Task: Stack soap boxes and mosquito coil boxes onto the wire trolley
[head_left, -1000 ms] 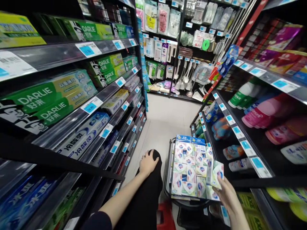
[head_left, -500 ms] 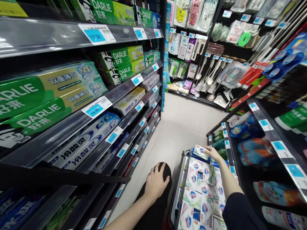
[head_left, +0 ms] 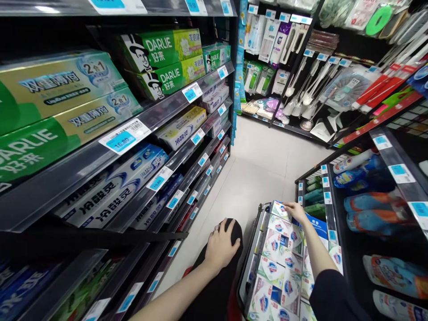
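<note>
My left hand (head_left: 222,244) lies flat on my knee in dark trousers, holding nothing; a ring shows on one finger. My right hand (head_left: 296,211) reaches forward to the far end of a cart basket (head_left: 248,265) filled with several white soap packs (head_left: 279,266). Its fingers rest on one soap pack (head_left: 279,209) at the far edge of the pile. Whether they grip it or only touch it is not clear.
I am low in a shop aisle. Shelves of green Darlie toothpaste boxes (head_left: 167,62) and blue-white toothpaste boxes (head_left: 110,191) stand on my left. Shelves of bottles (head_left: 371,209) stand on my right. Hanging brushes (head_left: 301,98) fill the far wall. Pale floor (head_left: 257,169) runs ahead.
A second ago my right hand was near me holding a soap pack at the basket's near corner; it has since reached to the far end. The view has tilted downward. My left hand stayed on my knee.
</note>
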`<action>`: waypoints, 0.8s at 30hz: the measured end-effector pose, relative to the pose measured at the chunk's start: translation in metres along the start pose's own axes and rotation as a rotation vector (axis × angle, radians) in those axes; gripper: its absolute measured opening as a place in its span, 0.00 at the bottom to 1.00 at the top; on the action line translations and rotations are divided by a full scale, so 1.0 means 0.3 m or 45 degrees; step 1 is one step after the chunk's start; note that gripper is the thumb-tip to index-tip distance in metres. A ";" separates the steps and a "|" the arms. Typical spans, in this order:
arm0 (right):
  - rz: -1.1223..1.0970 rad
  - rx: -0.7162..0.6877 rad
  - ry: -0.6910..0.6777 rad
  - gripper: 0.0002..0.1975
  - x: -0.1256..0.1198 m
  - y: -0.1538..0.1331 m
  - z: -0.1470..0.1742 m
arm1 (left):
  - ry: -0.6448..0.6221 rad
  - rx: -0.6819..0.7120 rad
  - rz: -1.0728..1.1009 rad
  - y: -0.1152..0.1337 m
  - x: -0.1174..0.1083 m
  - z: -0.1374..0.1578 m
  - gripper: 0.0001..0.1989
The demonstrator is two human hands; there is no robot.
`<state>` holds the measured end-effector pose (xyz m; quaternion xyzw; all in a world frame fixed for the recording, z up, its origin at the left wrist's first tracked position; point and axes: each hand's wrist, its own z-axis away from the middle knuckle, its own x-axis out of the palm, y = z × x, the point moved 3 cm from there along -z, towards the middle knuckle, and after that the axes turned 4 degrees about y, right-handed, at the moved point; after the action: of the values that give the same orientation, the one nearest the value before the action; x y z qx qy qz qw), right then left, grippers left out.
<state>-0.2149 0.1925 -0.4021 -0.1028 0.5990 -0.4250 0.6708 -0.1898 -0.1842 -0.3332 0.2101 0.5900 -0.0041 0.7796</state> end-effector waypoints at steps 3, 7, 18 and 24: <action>-0.020 -0.013 -0.002 0.14 0.006 0.005 -0.002 | 0.006 0.004 0.002 -0.004 0.001 0.002 0.30; -0.044 -0.017 0.000 0.13 -0.001 0.003 -0.003 | 0.014 -0.001 -0.008 -0.008 -0.002 0.000 0.30; -0.080 0.012 0.250 0.16 -0.070 -0.126 0.052 | 0.010 0.013 -0.055 0.002 -0.010 -0.003 0.29; -0.493 -0.013 0.994 0.22 -0.299 -0.216 0.521 | 0.030 0.064 -0.141 0.004 -0.035 -0.030 0.27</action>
<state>-0.0974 0.1567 -0.2552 -0.0483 0.7795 -0.5469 0.3014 -0.2009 -0.1826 -0.3252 0.1966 0.6094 -0.0597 0.7658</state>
